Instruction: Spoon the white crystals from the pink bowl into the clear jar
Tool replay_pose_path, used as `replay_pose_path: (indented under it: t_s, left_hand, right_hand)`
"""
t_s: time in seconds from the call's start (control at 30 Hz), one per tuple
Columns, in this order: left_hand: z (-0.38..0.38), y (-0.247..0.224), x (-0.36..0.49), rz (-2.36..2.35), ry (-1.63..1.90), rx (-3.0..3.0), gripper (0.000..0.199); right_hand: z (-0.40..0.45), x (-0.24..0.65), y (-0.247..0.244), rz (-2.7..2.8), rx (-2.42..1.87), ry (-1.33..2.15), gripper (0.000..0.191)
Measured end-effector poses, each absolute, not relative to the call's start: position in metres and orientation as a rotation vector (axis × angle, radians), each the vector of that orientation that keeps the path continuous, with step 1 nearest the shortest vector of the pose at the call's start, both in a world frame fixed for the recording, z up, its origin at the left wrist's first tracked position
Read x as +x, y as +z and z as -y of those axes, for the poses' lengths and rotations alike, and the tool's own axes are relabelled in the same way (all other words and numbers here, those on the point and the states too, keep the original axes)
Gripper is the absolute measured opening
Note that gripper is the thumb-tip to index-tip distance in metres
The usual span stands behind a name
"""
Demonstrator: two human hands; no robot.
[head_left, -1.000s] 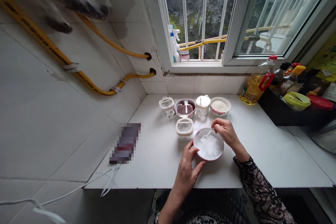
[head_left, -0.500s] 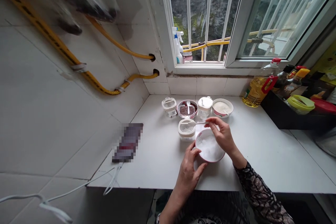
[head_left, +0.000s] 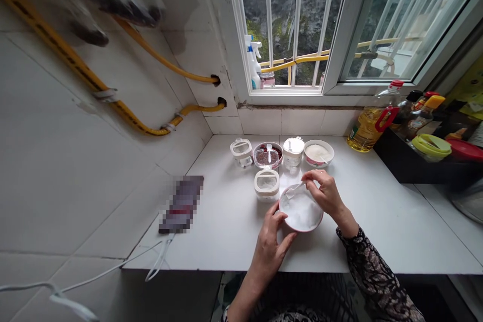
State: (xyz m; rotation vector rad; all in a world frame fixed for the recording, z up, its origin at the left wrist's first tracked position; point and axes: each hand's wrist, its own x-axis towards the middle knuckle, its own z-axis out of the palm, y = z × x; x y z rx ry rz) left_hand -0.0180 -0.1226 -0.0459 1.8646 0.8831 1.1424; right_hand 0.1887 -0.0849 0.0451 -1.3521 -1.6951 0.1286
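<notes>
My left hand [head_left: 269, 250] grips the rim of a white bowl with a red edge [head_left: 301, 210], which holds a white powder or paste and tilts slightly toward me. My right hand [head_left: 326, 193] pinches a small white plastic spoon [head_left: 293, 190], whose scoop sits just inside the far rim of the bowl. Right behind the bowl stands a square lidded plastic container [head_left: 266, 184]. Farther back are a clear latched jar [head_left: 241, 152], a glass dish of dark red grains with a spoon in it [head_left: 267, 156], a white lidded jar [head_left: 293, 152], and a small bowl of pale powder [head_left: 319, 153].
The white tiled counter [head_left: 211, 231] ends at a front edge near me. A pixelated phone [head_left: 181, 204] with a white cable lies to the left. A cooking oil bottle [head_left: 368, 128] and a black tray of bottles [head_left: 407, 166] stand at the right. Yellow gas hoses [head_left: 90, 78] run along the wall.
The spoon, held out over the square container half a second ago, has swung back to the bowl. The bowl has shifted slightly, still held by my left hand.
</notes>
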Motion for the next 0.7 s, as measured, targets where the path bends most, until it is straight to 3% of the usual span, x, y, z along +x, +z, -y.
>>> replay_pose_path:
  t_s: [0.23, 0.53, 0.7]
  left_hand:
    - [0.123, -0.050, -0.018, -0.884, 1.126, 1.862, 0.031]
    - [0.122, -0.049, -0.018, -0.868, 1.118, 1.882, 0.032]
    - [0.122, -0.047, -0.018, -0.848, 1.132, 1.883, 0.032]
  right_hand:
    - [0.082, 0.178, 0.034, 1.906, -1.444, 0.203, 0.021]
    - [0.080, 0.191, 0.044, 1.402, -1.507, 0.683, 0.019]
    - [0.080, 0.191, 0.046, 1.301, -1.505, 0.733, 0.018]
